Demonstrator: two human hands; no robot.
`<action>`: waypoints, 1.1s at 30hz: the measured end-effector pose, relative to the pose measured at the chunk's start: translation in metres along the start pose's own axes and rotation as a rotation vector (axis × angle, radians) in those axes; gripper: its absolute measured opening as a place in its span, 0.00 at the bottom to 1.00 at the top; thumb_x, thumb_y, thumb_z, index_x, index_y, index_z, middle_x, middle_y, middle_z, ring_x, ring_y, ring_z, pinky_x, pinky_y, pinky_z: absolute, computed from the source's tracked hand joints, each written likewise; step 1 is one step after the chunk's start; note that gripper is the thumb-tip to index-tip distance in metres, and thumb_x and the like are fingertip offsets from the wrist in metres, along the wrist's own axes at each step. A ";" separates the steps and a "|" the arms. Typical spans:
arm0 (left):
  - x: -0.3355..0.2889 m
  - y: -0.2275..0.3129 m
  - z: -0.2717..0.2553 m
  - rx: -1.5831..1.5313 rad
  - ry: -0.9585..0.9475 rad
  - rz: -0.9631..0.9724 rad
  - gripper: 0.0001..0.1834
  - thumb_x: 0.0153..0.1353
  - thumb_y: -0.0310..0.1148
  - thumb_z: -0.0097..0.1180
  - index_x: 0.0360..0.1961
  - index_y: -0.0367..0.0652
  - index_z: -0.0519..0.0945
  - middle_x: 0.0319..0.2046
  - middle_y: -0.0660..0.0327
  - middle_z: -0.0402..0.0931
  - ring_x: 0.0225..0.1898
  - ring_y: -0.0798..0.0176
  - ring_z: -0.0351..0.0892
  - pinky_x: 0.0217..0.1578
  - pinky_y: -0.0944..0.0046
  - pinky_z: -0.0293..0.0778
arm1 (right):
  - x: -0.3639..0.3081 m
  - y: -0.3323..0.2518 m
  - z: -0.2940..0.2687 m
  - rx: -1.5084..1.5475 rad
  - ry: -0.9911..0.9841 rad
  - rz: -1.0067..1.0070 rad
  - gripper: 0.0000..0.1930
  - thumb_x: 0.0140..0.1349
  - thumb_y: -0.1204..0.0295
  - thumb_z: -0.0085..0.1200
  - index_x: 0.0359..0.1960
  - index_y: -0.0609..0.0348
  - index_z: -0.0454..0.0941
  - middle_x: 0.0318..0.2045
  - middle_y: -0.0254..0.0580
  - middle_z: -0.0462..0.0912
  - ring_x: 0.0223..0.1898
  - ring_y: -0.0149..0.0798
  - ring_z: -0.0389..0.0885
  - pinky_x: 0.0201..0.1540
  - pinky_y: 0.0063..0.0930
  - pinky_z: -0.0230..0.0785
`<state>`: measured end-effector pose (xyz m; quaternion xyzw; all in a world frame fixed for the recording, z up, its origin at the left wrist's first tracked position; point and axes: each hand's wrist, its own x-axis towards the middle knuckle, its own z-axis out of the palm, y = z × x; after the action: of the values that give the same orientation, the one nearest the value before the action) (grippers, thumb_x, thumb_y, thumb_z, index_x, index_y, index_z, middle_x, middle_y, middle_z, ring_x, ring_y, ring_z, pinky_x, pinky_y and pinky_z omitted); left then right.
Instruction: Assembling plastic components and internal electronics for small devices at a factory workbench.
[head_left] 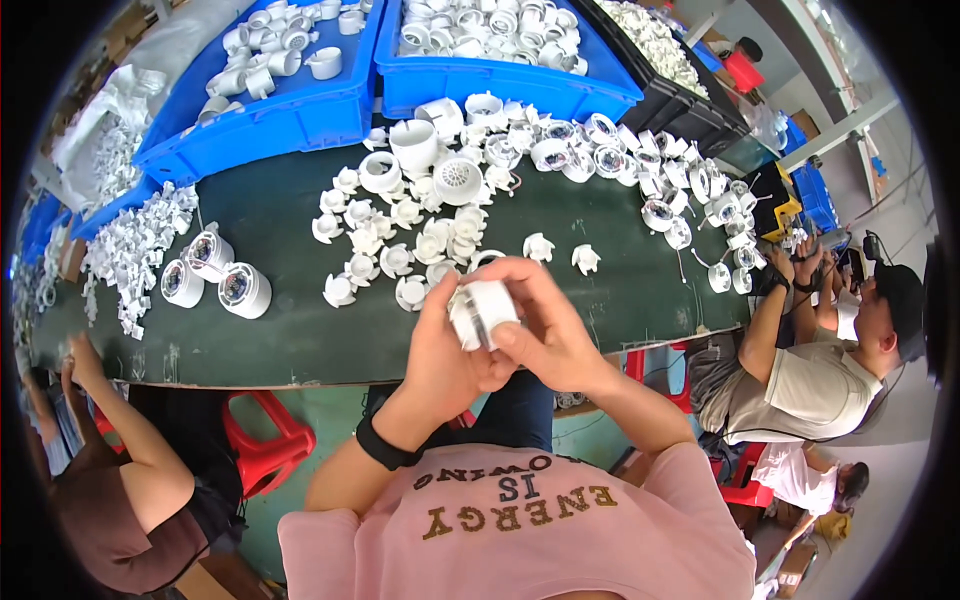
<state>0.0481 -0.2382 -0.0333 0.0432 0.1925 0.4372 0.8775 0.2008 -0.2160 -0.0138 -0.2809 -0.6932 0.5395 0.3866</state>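
Note:
Just past the table's near edge, both my hands are closed around a small white cylindrical plastic housing (492,303) with a dark band or gap across its side. My left hand (428,352) cups it from the left and below. On the other side, my right hand (560,335) presses its thumb on the front, fingers curled over the top. Ahead of them lie several white finned plastic pieces (397,262) and a white cup with a perforated end (458,180). Three white cylinders with dark, shiny faces (245,290) stand to the left.
Blue bins (260,125) of white housings and a black bin (700,112) line the back of the dark green table (300,350). Small white parts (140,250) are heaped left; wired round units (690,190) spread right. People sit at both sides, with a red stool (265,445) on the left.

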 end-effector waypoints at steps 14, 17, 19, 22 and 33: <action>-0.043 0.034 -0.032 0.425 -0.145 0.260 0.25 0.57 0.41 0.53 0.50 0.35 0.67 0.41 0.46 0.75 0.45 0.47 0.79 0.42 0.58 0.78 | 0.201 0.110 -0.139 -1.386 0.217 0.047 0.12 0.60 0.63 0.53 0.45 0.45 0.80 0.28 0.50 0.83 0.32 0.54 0.82 0.35 0.47 0.72; -0.056 0.042 -0.020 0.584 -0.050 0.361 0.30 0.64 0.48 0.44 0.59 0.36 0.64 0.39 0.55 0.75 0.40 0.59 0.79 0.36 0.65 0.76 | 0.173 0.072 -0.128 -1.228 0.239 0.099 0.10 0.62 0.64 0.53 0.40 0.52 0.79 0.32 0.47 0.83 0.35 0.45 0.84 0.35 0.40 0.73; -0.050 0.039 -0.020 0.634 0.033 0.402 0.33 0.69 0.53 0.32 0.65 0.38 0.61 0.36 0.61 0.74 0.33 0.68 0.74 0.29 0.70 0.70 | 0.138 0.050 -0.115 -0.523 0.122 0.175 0.08 0.62 0.69 0.53 0.37 0.60 0.76 0.36 0.41 0.79 0.36 0.36 0.80 0.38 0.33 0.74; -0.041 0.038 -0.019 0.755 -0.009 0.400 0.31 0.71 0.53 0.30 0.60 0.38 0.66 0.29 0.65 0.71 0.25 0.73 0.66 0.22 0.72 0.61 | 0.075 0.007 -0.080 -0.494 -0.124 0.121 0.14 0.56 0.72 0.59 0.41 0.62 0.71 0.39 0.38 0.76 0.39 0.34 0.79 0.42 0.31 0.74; -0.019 0.003 -0.001 1.074 0.196 0.844 0.14 0.66 0.37 0.42 0.37 0.34 0.72 0.22 0.60 0.70 0.25 0.70 0.66 0.26 0.67 0.63 | -0.023 -0.006 0.019 0.104 0.074 0.078 0.36 0.51 0.74 0.67 0.61 0.64 0.62 0.51 0.43 0.68 0.55 0.37 0.69 0.58 0.30 0.64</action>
<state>0.0349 -0.2512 -0.0277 0.5034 0.4277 0.5874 0.4675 0.1969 -0.2463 -0.0152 -0.3068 -0.6381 0.5786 0.4048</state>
